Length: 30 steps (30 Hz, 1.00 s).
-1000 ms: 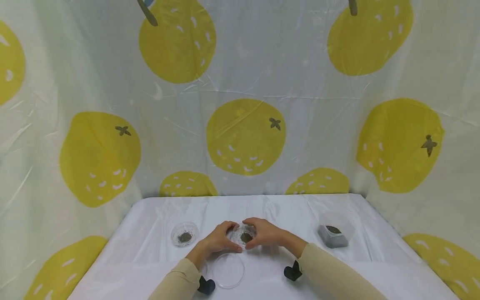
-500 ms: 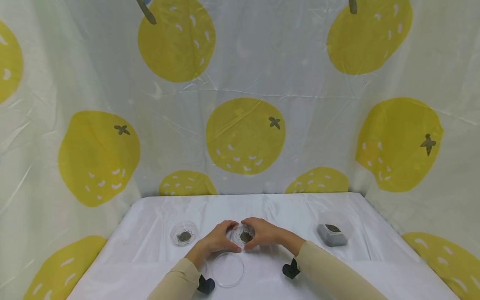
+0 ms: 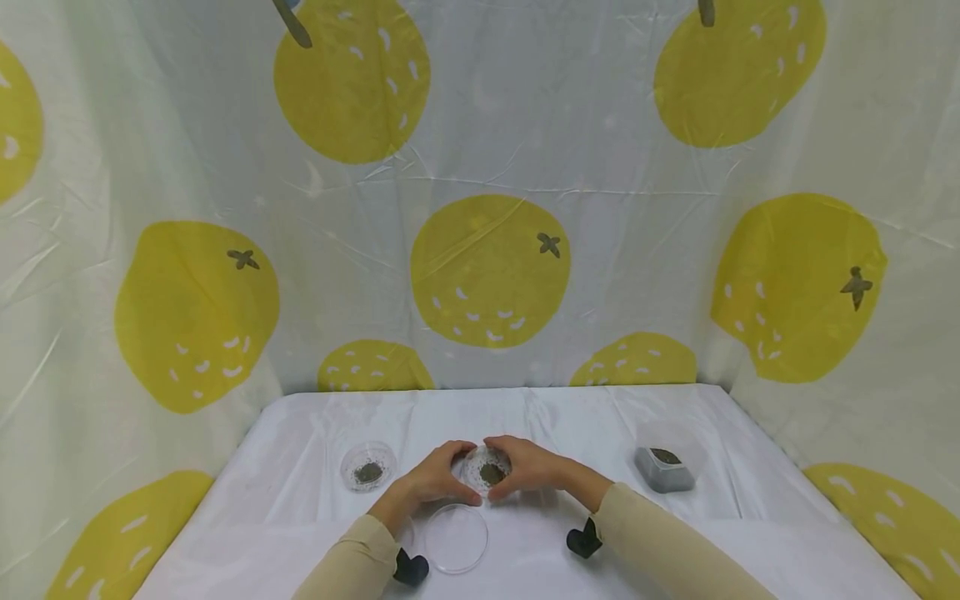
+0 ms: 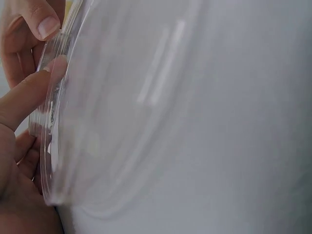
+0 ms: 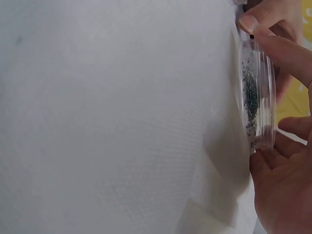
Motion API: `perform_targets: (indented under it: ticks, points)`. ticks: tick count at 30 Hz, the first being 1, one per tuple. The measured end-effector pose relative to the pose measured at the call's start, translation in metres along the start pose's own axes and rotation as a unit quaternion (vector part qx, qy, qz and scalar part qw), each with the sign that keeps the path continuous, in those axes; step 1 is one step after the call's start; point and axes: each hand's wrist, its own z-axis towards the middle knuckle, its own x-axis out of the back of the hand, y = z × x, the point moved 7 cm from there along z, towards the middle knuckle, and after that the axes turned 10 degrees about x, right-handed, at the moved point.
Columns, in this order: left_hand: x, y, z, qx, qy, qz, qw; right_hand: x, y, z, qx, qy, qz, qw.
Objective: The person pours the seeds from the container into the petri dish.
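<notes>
A clear round petri dish (image 3: 475, 477) sits mid-table with a patch of dark granules inside. My left hand (image 3: 433, 477) grips its left side, thumb at the near rim and fingers at the far rim. From the right, my right hand (image 3: 531, 467) holds the same dish in a matching way. The right wrist view shows the dish (image 5: 253, 97) edge-on, both thumbs touching its rim and granules scattered behind the clear wall. Whether a lid covers it, I cannot tell. Just in front lies a flat clear disc (image 3: 457, 572), which also looms large in the left wrist view.
Another petri dish (image 3: 368, 467) with dark granules stands to the left. At the right is a clear plastic tub (image 3: 666, 477) with dark contents. Part of one more clear disc (image 3: 408, 535) shows beside the left wrist. A fruit-patterned curtain (image 3: 487, 125) encloses the white-covered table (image 3: 540, 408).
</notes>
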Motion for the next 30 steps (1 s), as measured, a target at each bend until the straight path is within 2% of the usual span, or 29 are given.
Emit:
perform_targets:
  ticks: [6,11,14,17,20,25,30]
  points:
    - [-0.002,-0.006,-0.001,0.020,-0.013,-0.044,0.9988,0.003,0.003,-0.005,-0.010,0.000,0.009,0.9999]
    - [0.001,-0.004,-0.002,0.024,-0.030,-0.031,0.9988,0.014,0.004,-0.011,-0.013,0.011,0.027,0.9995]
    - [0.007,-0.003,-0.004,0.036,-0.034,-0.039,0.9980,0.022,0.003,-0.014,-0.011,0.014,0.035,0.9992]
    - [0.019,0.000,-0.008,0.050,-0.025,-0.059,0.9967,0.033,0.002,-0.018,-0.013,0.022,0.042,0.9988]
    - [0.036,0.008,-0.014,0.050,-0.010,-0.066,0.9965,0.044,0.001,-0.022,-0.009,0.030,0.047,0.9984]
    - [0.067,0.020,-0.029,0.048,0.013,-0.069,0.9963,0.057,-0.003,-0.030,0.007,0.035,0.050,0.9981]
    - [0.090,0.020,-0.048,0.055,0.036,-0.065,0.9957,0.072,-0.006,-0.040,0.014,0.050,0.040,0.9978]
